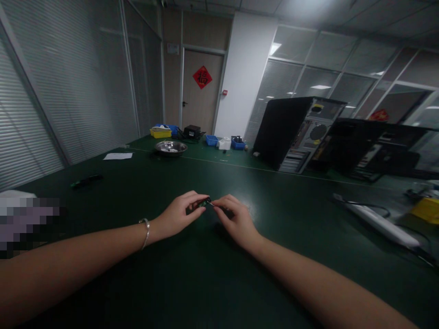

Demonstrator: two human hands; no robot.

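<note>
My left hand (183, 210), with a silver bracelet on its wrist, pinches a small black-and-green piece (205, 202) between thumb and fingers above the table. The piece is too small and blurred to name further. Close beside it, my right hand (236, 217) is closed in a pinch on a thin silvery piece (211, 204). The silvery piece's tip reaches the black-and-green piece; whether it is inside or only touching I cannot tell. Both hands are near the middle of the green table (164, 278).
Dark items (86, 181) and white paper (117, 156) lie left. A metal bowl (170, 148), yellow bin (161, 133), blue bins (211, 140) and black box (192, 131) stand at the back. Rightward are a computer tower (286, 130) and a white power strip (380, 224) with cables.
</note>
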